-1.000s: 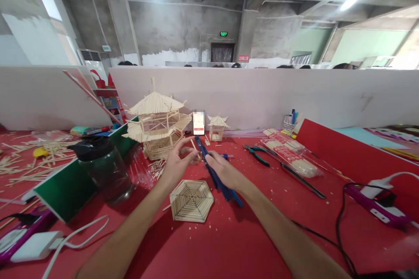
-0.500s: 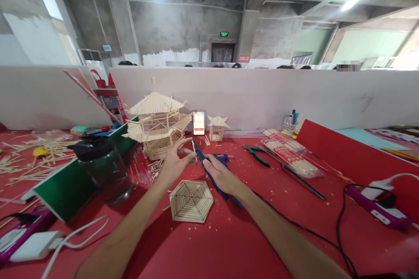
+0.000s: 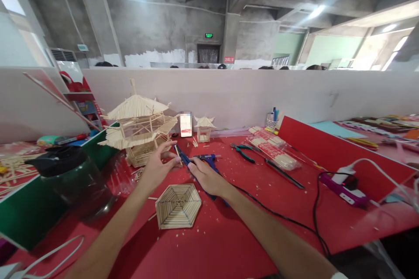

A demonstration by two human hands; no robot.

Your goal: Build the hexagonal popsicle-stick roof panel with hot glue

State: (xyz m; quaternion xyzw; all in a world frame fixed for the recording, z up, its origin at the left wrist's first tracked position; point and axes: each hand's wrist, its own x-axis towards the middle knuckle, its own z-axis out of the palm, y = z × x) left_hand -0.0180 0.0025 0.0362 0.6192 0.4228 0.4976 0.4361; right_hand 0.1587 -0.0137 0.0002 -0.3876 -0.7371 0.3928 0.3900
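My left hand (image 3: 160, 165) pinches a short pale wooden stick (image 3: 178, 152) between thumb and fingers. My right hand (image 3: 204, 174) is wrapped round a long blue hand cutter (image 3: 183, 157), whose jaw end lies at the stick. Below the hands, a flat heptagon-like panel of wooden sticks (image 3: 178, 207) rests on the red table. Just behind the right hand lies a blue glue gun (image 3: 209, 159). To the left stands a two-tiered stick pavilion (image 3: 137, 126), partly behind my left hand. A smaller stick pavilion (image 3: 204, 130) stands farther back.
A lit phone (image 3: 186, 125) leans at the white partition (image 3: 235, 96). On the right lie green-handled pliers (image 3: 244, 153), packs of sticks (image 3: 275, 150) and a black cable (image 3: 278, 213). A dark bottle (image 3: 75, 183) stands left by a green board (image 3: 29, 209).
The view has turned right, so everything sits farther left in it. My hands keep their hold on the stick and the cutter, with little other visible movement.
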